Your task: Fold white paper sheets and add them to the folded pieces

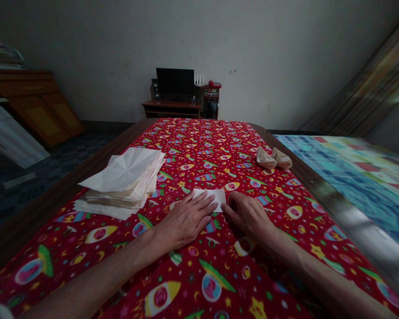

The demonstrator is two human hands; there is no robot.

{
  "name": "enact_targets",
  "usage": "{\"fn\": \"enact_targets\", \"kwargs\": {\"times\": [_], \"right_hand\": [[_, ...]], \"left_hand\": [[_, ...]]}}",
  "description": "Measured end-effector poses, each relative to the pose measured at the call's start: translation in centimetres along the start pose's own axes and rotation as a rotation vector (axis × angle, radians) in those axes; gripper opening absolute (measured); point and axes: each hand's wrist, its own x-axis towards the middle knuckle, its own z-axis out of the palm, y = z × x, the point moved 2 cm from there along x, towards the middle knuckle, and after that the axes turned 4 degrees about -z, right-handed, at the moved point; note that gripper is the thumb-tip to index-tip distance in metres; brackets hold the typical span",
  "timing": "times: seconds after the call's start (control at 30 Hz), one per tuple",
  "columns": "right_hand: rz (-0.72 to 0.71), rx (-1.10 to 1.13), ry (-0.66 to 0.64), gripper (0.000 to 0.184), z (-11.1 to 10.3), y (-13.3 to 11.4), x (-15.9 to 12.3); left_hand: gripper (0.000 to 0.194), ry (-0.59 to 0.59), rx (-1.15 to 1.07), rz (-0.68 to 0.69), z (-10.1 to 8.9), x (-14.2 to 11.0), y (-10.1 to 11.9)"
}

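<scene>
A small folded white paper point(216, 195) lies on the red patterned tablecloth point(199, 150). My left hand point(186, 219) lies flat on the paper's near left part, fingers stretched out and slightly spread. My right hand point(248, 215) rests beside it, fingers curled and pressing at the paper's right edge. To the left stands a stack of creased white paper sheets point(126, 181). Two folded beige paper shapes point(272, 159) sit at the far right of the cloth.
The table's dark wooden edge point(306, 175) runs along both sides. A colourful mat point(359, 177) covers the floor on the right. A low shelf with a black screen point(175, 84) stands at the far wall, and wooden cabinets point(36, 106) stand at the left.
</scene>
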Motion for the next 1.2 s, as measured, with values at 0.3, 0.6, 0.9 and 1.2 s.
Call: {"fn": "enact_targets", "kwargs": {"times": [0.3,0.6,0.9,1.2], "right_hand": [[-0.373,-0.066,-0.019,0.026,-1.0,-3.5,-0.3],[-0.384,-0.019,-0.224,0.062,-1.2,-2.5,-2.5],[-0.365,-0.085,-0.241,0.058,-1.0,-1.1,-2.5],[-0.302,-0.110,-0.246,0.058,0.5,0.1,1.1]], "left_hand": [[0.040,-0.016,-0.022,0.008,-0.3,0.1,0.0],[0.047,-0.068,0.053,-0.043,-0.6,-0.4,0.1],[0.046,-0.036,0.108,-0.080,-0.9,-2.4,-0.8],[0.049,-0.070,0.106,-0.161,-0.2,0.3,-2.0]]}}
